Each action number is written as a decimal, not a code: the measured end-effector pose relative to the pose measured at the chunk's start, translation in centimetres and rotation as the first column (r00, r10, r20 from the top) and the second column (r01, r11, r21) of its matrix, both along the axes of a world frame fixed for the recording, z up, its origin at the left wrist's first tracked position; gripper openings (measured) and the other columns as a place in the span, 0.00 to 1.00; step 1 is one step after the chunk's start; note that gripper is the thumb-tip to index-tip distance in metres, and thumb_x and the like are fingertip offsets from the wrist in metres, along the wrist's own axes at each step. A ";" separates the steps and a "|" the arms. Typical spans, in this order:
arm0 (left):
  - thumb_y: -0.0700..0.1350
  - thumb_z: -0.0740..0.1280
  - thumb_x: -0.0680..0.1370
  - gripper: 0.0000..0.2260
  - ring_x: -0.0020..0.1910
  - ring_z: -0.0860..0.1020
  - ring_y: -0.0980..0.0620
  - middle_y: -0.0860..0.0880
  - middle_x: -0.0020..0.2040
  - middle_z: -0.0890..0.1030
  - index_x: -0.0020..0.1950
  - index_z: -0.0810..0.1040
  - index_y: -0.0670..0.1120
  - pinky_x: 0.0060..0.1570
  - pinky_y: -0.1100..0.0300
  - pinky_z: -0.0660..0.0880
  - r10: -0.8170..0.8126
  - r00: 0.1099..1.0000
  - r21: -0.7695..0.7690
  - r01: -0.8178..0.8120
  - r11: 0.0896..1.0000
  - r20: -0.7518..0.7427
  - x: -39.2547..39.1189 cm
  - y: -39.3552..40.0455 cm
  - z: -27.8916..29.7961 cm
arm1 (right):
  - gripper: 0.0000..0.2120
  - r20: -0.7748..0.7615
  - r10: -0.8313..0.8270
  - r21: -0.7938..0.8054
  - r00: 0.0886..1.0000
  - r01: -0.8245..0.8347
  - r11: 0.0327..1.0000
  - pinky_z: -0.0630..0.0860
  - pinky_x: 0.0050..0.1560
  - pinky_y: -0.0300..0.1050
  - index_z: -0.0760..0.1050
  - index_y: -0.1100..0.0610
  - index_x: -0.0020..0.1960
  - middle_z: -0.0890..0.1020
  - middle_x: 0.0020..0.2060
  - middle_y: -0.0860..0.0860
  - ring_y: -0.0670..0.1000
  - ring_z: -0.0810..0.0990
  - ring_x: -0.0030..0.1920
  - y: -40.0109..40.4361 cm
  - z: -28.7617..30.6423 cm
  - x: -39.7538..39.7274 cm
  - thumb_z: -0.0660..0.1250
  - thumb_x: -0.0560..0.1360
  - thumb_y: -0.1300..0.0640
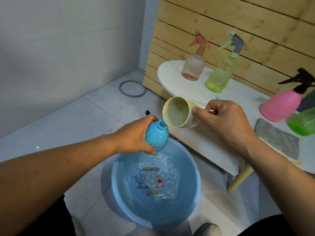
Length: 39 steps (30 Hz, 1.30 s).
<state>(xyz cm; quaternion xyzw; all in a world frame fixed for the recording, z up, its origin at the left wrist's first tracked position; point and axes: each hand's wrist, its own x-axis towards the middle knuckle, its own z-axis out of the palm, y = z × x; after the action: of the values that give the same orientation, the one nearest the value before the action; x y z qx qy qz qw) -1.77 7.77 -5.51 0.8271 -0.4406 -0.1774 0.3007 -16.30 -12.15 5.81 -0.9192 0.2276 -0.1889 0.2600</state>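
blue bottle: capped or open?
Open. The blue bottle shows a bare neck, no cap or sprayer. The left hand grips it tilted; the right hand tips the cup at its mouth, above the basin.

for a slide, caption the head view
Left hand holds a blue bottle, right hand tips a cream cup at its neck, over a blue basin.

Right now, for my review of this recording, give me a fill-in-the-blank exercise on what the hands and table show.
1. The left hand grips a capless bottle coloured ____.
2. The right hand tilts a cream cup toward that bottle's mouth, above a blue basin holding ____.
3. On the white table, the spray bottle with the black trigger has a ____ body.
Missing words: blue; water; pink.
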 end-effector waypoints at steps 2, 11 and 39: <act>0.55 0.84 0.64 0.43 0.56 0.76 0.55 0.57 0.62 0.74 0.72 0.63 0.57 0.52 0.57 0.78 0.002 1.000 -0.001 -0.002 1.000 0.002 0.0 0.0 0.0 | 0.22 0.005 -0.002 -0.008 1.000 0.002 1.000 0.66 0.34 0.48 0.73 0.58 0.32 0.69 0.24 0.49 0.51 0.66 0.29 0.0 0.0 0.0 0.71 0.75 0.44; 0.55 0.84 0.64 0.43 0.57 0.76 0.55 0.56 0.63 0.74 0.72 0.64 0.56 0.53 0.56 0.79 -0.016 1.000 -0.027 0.016 1.000 -0.002 0.0 -0.1 -0.1 | 0.21 0.005 -0.018 -0.065 1.000 0.019 0.998 0.65 0.32 0.46 0.72 0.56 0.31 0.70 0.24 0.49 0.50 0.68 0.29 0.3 0.1 -0.2 0.70 0.75 0.43; 0.53 0.84 0.65 0.46 0.61 0.74 0.56 0.56 0.66 0.71 0.77 0.63 0.55 0.57 0.62 0.75 -0.007 0.999 -0.089 0.003 0.996 -0.038 -0.2 -0.5 -0.5 | 0.21 0.021 -0.010 -0.123 1.000 0.013 0.992 0.64 0.34 0.48 0.70 0.54 0.30 0.72 0.26 0.48 0.49 0.70 0.32 0.9 0.5 -0.5 0.70 0.75 0.43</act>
<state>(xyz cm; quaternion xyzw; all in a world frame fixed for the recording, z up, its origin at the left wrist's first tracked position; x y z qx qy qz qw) -1.96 7.24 -6.02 0.8082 -0.4442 -0.1743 0.3451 -16.83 -11.21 6.28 -0.9302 0.2181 -0.2134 0.2042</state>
